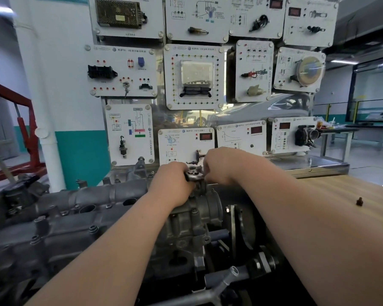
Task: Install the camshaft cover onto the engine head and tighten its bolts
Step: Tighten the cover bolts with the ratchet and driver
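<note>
Small cast-metal camshaft cover (194, 175), seemingly, sits atop far end of engine head (111, 195). Left hand (175, 181) and right hand (219, 165) grip its opposite edges, fingers curled. Judged rigid, light, maybe oily; hold by flanges.

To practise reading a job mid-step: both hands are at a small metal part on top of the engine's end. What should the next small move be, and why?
Probably settle the metal part squarely onto the engine before reaching away: the left hand and right hand both grip it, and a loose bolt lies apart on the wooden table.
</note>
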{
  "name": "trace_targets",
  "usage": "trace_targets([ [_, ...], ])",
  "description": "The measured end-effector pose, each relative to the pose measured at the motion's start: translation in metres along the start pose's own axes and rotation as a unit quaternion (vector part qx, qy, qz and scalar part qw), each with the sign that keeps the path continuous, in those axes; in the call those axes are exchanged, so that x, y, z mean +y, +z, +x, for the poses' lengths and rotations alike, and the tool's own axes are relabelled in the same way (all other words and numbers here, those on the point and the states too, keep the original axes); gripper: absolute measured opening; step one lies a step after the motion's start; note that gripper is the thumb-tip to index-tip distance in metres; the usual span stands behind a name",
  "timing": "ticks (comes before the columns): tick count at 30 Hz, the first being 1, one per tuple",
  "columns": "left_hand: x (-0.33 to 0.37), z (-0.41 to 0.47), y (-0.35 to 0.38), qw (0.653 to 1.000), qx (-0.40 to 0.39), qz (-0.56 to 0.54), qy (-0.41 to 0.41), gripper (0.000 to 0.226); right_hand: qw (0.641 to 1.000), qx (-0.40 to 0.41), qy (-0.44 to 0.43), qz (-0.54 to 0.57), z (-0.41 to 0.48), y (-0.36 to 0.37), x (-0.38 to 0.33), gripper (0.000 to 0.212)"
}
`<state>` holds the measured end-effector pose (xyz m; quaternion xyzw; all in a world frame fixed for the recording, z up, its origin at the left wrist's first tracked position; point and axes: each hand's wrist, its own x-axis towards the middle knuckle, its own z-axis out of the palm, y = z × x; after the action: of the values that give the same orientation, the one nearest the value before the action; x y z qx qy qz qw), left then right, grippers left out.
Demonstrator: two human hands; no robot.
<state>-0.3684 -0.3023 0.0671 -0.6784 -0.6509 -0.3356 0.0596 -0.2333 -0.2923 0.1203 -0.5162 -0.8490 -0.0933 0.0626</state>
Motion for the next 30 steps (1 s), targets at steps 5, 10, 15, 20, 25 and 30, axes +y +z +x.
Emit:
trace_targets([
  [5, -0.002, -0.003, 0.003, 0.999, 0.02, -0.029, -0.012, 0.023, 0.999, 0.044, 0.01, -0.022, -0.013, 0.006, -0.016, 0.013],
  [10, -0.005, -0.001, 0.005, 0.999, -0.02, 0.038, 0.003, 0.021, 0.999, -0.036, -0.031, -0.019, -0.024, -0.007, -0.04, 0.024],
  [15, -0.007, -0.002, 0.005, 0.998, 0.003, -0.039, -0.042, 0.015, 0.998, 0.005, 0.049, -0.038, -0.016, -0.011, 0.003, 0.008],
  [20, -0.008, 0.003, 0.007, 1.0, -0.002, 0.012, -0.022, 0.021, 0.998, 0.021, -0.007, -0.063, -0.028, 0.006, -0.034, 0.011],
  [25, -0.014, 0.009, 0.009, 0.994, -0.031, 0.109, 0.012, 0.033, 0.998, -0.036, 0.018, -0.045, -0.024, 0.002, -0.055, 0.031],
  [30, -0.008, -0.001, 0.008, 0.999, 0.042, -0.022, -0.026, 0.013, 0.996, 0.061, 0.035, 0.058, -0.024, 0.012, -0.024, 0.027],
])
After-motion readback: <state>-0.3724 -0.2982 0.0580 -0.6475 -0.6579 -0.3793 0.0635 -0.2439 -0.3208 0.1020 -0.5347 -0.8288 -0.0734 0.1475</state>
